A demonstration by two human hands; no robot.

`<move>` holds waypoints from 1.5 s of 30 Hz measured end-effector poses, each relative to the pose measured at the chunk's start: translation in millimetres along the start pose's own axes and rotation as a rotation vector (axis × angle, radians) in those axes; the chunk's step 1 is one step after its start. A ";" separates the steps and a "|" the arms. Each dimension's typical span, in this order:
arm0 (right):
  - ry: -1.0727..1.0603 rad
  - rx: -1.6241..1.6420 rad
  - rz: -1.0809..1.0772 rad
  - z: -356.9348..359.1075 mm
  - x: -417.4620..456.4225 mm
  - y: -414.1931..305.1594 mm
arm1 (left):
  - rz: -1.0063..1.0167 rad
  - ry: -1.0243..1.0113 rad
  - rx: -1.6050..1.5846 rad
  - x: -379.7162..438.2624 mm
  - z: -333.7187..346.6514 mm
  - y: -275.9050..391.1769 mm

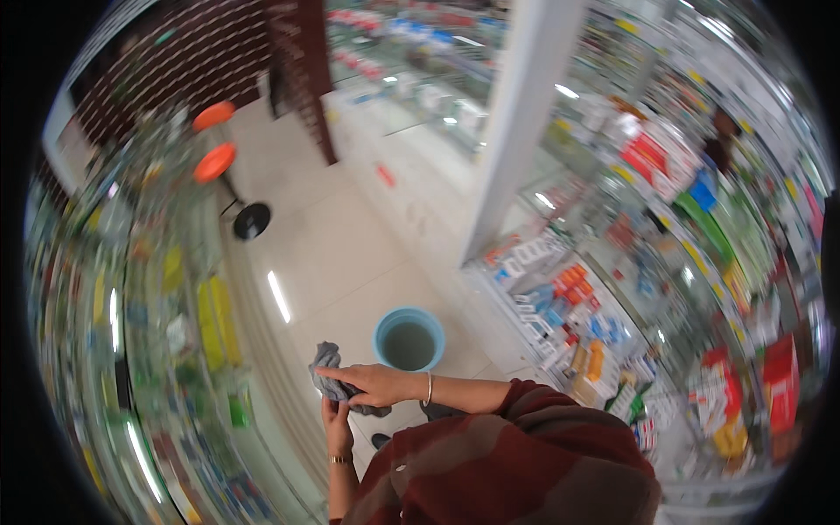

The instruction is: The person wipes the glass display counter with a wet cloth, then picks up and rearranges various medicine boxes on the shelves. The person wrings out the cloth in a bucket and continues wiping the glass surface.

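Observation:
A grey cloth [326,362], bunched and crumpled, is held between both my hands in front of my body. My right hand [380,385], with a bangle at its wrist, lies over the cloth with its fingers on it. Just below, my left hand [337,426] pinches the cloth's lower part; a gold-coloured watch or bracelet circles that wrist. On the floor beyond my right wrist stands a light blue plastic bucket [378,338] holding murky liquid. Cloth and bucket are apart. Part of the cloth is hidden under my right fingers.
Glass display cases [164,367] run along the left. On the right, a glass counter [499,308] holds many small boxes beside a white post [518,125]. Two orange-topped stools [215,163] stand farther off on the tiled floor [341,249]. Much of the surroundings is blurred.

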State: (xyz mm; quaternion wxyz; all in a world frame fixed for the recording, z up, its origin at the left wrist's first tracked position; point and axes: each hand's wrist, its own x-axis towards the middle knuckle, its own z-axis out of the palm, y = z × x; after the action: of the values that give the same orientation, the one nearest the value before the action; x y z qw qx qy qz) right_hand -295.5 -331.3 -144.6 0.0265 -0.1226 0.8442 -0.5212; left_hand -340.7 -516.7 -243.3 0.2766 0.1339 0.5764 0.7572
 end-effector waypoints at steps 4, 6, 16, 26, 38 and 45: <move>0.446 0.144 0.179 -10.9 -52.3 27.3 | -0.151 -0.258 -0.455 11.9 36.2 3.5; 0.681 0.119 0.209 6.0 -82.9 60.5 | -0.234 -0.430 -0.551 23.6 56.7 7.3; 1.146 -0.037 0.644 95.3 -179.3 34.0 | -0.086 -0.837 0.309 39.1 105.9 -26.3; 1.609 -0.028 0.684 100.2 -239.3 -28.0 | -0.708 -0.850 -0.035 -16.2 161.5 -39.4; 1.633 0.784 0.274 58.2 -344.3 -84.5 | -0.985 -1.066 -0.219 -96.9 231.9 -40.5; 1.323 1.562 -0.477 69.7 -397.1 -127.9 | -0.780 -1.180 -0.433 -125.1 281.0 17.4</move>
State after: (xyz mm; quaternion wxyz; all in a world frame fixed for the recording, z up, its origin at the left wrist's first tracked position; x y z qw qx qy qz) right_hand 124.1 -353.6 -95.9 -0.4717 0.0746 0.0736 -0.8755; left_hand -97.3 -367.1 -128.1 0.8096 0.2465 0.1753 0.5030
